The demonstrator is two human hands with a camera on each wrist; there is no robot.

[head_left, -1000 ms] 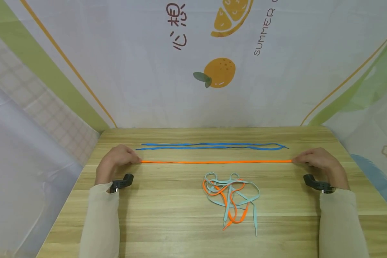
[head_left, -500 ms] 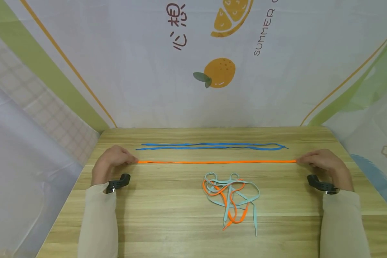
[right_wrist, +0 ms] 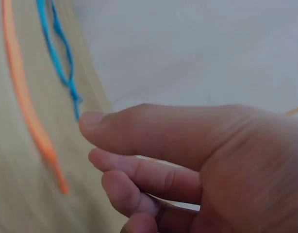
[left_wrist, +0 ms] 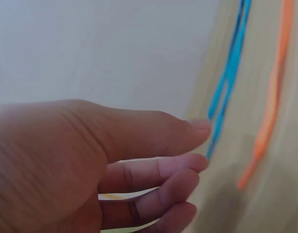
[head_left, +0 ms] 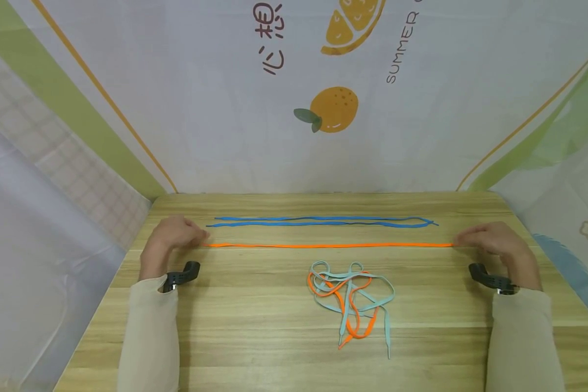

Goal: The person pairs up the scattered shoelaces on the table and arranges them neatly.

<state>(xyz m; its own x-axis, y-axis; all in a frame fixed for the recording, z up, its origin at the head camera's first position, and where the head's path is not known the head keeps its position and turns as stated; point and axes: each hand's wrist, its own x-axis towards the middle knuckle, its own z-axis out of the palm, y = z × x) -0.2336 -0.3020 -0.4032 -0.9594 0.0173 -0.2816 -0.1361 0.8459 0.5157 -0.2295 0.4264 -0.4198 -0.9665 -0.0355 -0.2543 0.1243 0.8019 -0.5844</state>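
The left hand (head_left: 176,237) and right hand (head_left: 495,239), fingers (left_wrist: 180,187) loosely bent, pinching nothing, should lift straight up, leaving the orange lace (head_left: 323,246) parallel to the table's (head_left: 323,202) far edge.

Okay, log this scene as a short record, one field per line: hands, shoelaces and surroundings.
Left hand: gripping nothing, near the left end of the straight orange shoelace
Right hand: gripping nothing, near that shoelace's right end
Straight lace: stretched across the wood-grain table, both ends free
Beyond it: two blue shoelace strands, side by side, meeting near the right
Nearer the person: mint shoelace tangled with another orange shoelace
Backdrop: white fruit-print cloth
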